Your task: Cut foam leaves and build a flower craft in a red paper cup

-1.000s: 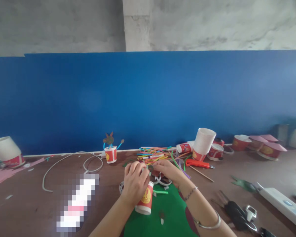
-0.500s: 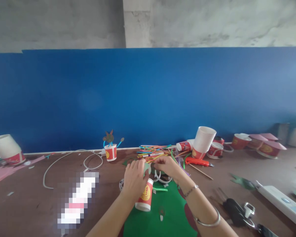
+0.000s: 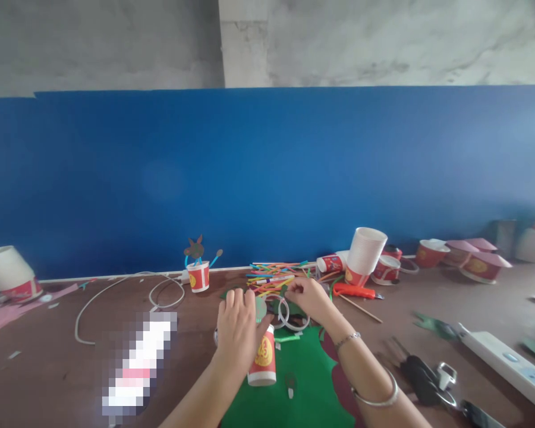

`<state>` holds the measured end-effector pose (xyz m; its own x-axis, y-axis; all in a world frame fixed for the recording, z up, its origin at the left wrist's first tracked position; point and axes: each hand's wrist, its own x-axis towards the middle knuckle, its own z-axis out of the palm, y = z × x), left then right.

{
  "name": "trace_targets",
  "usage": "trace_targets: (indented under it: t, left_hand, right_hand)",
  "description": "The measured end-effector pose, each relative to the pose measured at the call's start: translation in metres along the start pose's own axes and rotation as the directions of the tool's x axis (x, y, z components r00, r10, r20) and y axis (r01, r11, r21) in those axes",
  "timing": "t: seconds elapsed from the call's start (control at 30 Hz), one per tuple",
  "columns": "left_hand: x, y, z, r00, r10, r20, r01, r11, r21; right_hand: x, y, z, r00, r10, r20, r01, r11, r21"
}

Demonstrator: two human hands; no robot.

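Observation:
My left hand (image 3: pixel 237 324) is closed around a small round piece of light green paper (image 3: pixel 261 308), which shows between its thumb and fingers. Just under the thumb, a red and white paper cup (image 3: pixel 263 359) with a yellow emblem lies on a green sheet (image 3: pixel 307 368), its base toward me. My right hand (image 3: pixel 307 297) is pinched over rolls of tape (image 3: pixel 296 318) and dark green scraps. Whatever its fingertips hold is too small to name. A green strip (image 3: pixel 289 339) and a small white scrap (image 3: pixel 290 393) lie beside the cup.
Colourful sticks (image 3: pixel 271 273) lie behind my hands. A cup with a paper figure (image 3: pixel 199 276) stands left of them; stacked white cups (image 3: pixel 366 255) and an orange utility knife (image 3: pixel 356 290) sit right. Scissors (image 3: pixel 434 324), keys (image 3: pixel 428 380) and a power strip (image 3: pixel 512 368) occupy the right.
My left hand has moved slightly left and toward me with the light green paper, away from my right hand. The gap between them is wider. The cup has shifted a little to the right.

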<state>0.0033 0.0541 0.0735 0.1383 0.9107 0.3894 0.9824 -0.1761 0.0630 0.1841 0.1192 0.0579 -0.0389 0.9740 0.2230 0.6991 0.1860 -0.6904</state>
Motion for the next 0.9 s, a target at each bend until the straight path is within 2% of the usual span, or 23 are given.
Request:
trace_targets:
  t: [0.07,0.13,0.2,0.33,0.43,0.53,0.6,0.63,0.7,0.77,0.83,0.9]
  left_hand:
    - [-0.003,0.001,-0.001,0.982,-0.045,0.182,0.05,0.998,-0.027]
    - [-0.006,0.001,0.005,0.926,-0.084,0.369,0.111,0.992,-0.053]
    - [-0.009,0.002,0.014,0.897,-0.098,0.431,0.154,0.983,-0.096]
    - [-0.01,-0.002,0.029,0.902,-0.088,0.423,0.18,0.967,-0.182]
    - [-0.005,-0.013,0.023,0.892,-0.128,0.434,0.215,0.964,-0.158]
    - [0.004,-0.031,0.006,0.924,-0.2,0.325,0.263,0.951,-0.161]
    - [0.011,-0.039,0.002,0.959,-0.229,0.165,0.268,0.921,-0.281]
    - [0.014,-0.04,0.005,0.963,-0.259,0.079,0.269,0.888,-0.373]
    - [0.019,-0.036,0.019,0.927,-0.374,-0.006,0.311,0.779,-0.544]
    - [0.022,-0.025,0.042,0.879,-0.475,0.048,0.38,0.636,-0.672]
    - [0.022,-0.011,0.064,0.844,-0.529,0.088,0.402,0.516,-0.756]
    - [0.02,0.001,0.08,0.817,-0.573,0.064,0.401,0.486,-0.777]
  right_hand:
    - [0.0,-0.003,-0.001,1.0,-0.01,-0.011,0.01,1.0,-0.015]
    - [0.0,-0.005,-0.001,1.0,-0.013,-0.017,0.012,1.0,-0.019]
    - [-0.001,-0.006,-0.002,1.0,-0.009,-0.012,0.009,1.0,-0.012]
    - [-0.003,-0.008,-0.005,1.0,-0.02,-0.011,0.02,1.0,0.015]
    - [-0.003,-0.008,-0.007,0.999,-0.021,-0.028,0.022,0.998,0.058]
    - [0.001,-0.008,-0.008,0.999,0.015,-0.047,-0.008,0.989,0.149]
    - [0.005,-0.009,-0.008,0.997,0.053,-0.058,-0.034,0.957,0.288]
    - [0.005,-0.01,-0.007,0.995,0.075,-0.065,-0.044,0.922,0.384]
    - [0.005,-0.012,-0.001,0.986,0.124,-0.115,-0.033,0.809,0.587]
    - [0.003,-0.014,0.01,0.957,0.187,-0.221,0.034,0.687,0.726]
    - [-0.001,-0.013,0.025,0.923,0.24,-0.301,0.083,0.639,0.765]
    - [-0.005,-0.01,0.043,0.934,0.232,-0.27,0.065,0.635,0.77]
